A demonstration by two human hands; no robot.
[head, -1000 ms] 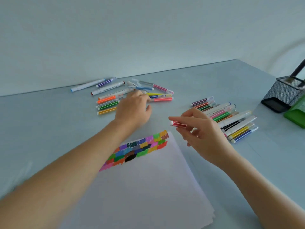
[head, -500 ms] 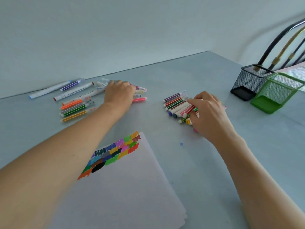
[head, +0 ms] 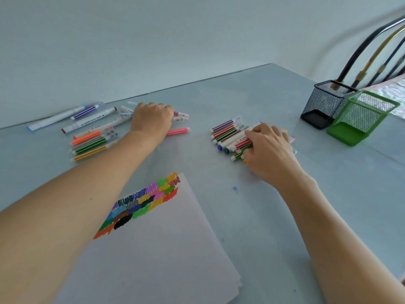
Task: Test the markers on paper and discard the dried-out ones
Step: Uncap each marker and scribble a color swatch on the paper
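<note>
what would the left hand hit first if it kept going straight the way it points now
The left hand points away toward the wall, already resting on the left markers. Past its fingers only bare table shows, then the wall, though depth is hard to judge.

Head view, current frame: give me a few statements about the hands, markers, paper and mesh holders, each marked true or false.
1. The right hand rests on the right pile of markers. True.
2. The sheet of paper is blank. False: colour swatches fill its far corner.
3. The green mesh holder stands beside the black mesh holder. True.
4. The left hand is on the paper. False: it lies over the left group of markers.
5. A pink marker stands in the green holder. False: it lies on the table.
</note>
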